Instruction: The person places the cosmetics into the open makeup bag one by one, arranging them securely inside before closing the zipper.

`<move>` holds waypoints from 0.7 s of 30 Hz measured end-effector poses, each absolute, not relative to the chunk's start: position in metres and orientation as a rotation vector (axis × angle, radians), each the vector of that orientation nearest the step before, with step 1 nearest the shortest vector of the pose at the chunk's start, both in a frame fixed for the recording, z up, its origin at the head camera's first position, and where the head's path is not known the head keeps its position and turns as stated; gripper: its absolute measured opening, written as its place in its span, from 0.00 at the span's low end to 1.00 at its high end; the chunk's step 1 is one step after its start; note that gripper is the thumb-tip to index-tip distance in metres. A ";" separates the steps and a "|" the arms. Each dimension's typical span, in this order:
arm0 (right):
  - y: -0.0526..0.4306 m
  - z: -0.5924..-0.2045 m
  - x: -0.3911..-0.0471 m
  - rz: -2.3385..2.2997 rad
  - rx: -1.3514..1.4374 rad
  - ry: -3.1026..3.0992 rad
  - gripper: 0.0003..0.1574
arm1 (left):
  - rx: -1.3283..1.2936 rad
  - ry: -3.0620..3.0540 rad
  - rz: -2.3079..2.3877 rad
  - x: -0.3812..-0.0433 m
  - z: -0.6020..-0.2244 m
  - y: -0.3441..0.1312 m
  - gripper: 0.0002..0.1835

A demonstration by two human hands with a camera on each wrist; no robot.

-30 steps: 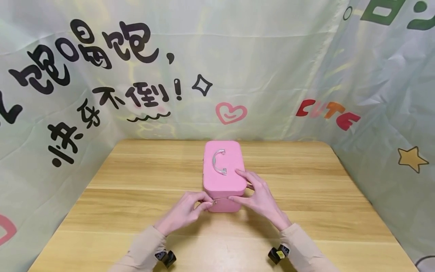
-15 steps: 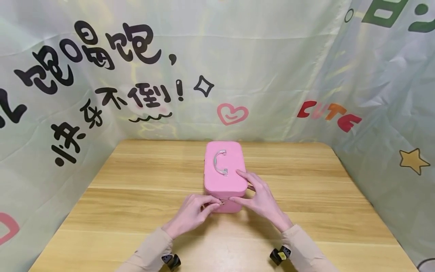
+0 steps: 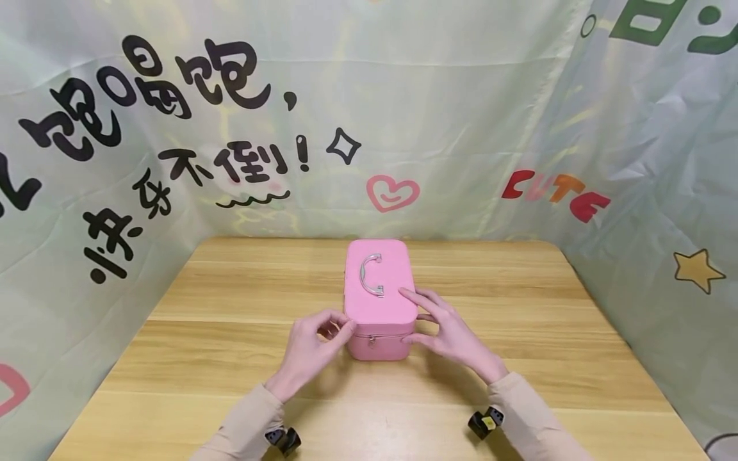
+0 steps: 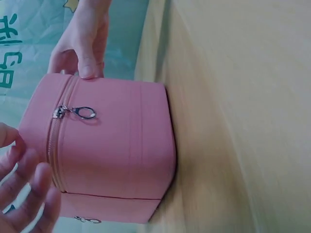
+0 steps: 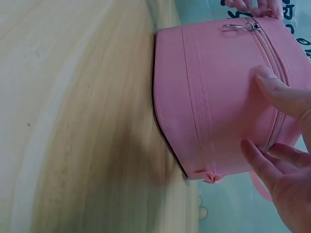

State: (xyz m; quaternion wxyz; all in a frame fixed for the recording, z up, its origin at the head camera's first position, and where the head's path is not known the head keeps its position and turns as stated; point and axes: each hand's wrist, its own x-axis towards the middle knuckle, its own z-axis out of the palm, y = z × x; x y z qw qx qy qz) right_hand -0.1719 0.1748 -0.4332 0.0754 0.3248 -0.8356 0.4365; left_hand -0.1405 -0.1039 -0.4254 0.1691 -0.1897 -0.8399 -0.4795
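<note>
A pink zip-up vanity case [image 3: 377,288] stands upright on the table, lid down, with a curved silver handle [image 3: 371,275] on top. Its zipper pull [image 4: 85,112] hangs at the middle of the near end, free of both hands. My left hand [image 3: 314,342] is at the lid's near left corner, thumb and fingertips right at the edge, the other fingers loosely bent. My right hand [image 3: 455,333] holds the near right corner, one finger on the lid, thumb [image 5: 272,80] at the zipper seam and other fingers [image 5: 262,158] against the side.
The wooden table [image 3: 259,282] extends around the case on all sides. A printed cloth backdrop [image 3: 461,115] encloses the back and both sides. A second metal ring [image 4: 87,220] shows on the case's left side.
My left hand first slid the zipper pull rightward along the near end, then let it go and moved left to the lid corner. My right thumb shifted slightly right.
</note>
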 end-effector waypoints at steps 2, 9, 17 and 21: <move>0.173 -0.434 -0.172 1.295 0.971 -2.493 0.57 | -0.464 -2.387 -1.410 -0.141 -0.423 -0.102 0.05; 0.161 -0.436 -0.169 1.207 0.927 -2.444 0.56 | -0.309 -2.482 -1.457 -0.148 -0.414 -0.101 0.21; 0.150 -0.435 -0.167 1.239 0.855 -2.493 0.54 | -0.236 -2.613 -1.274 -0.156 -0.404 -0.104 0.33; 0.149 -0.434 -0.167 1.235 0.848 -2.516 0.55 | -0.211 -2.680 -1.238 -0.160 -0.402 -0.105 0.36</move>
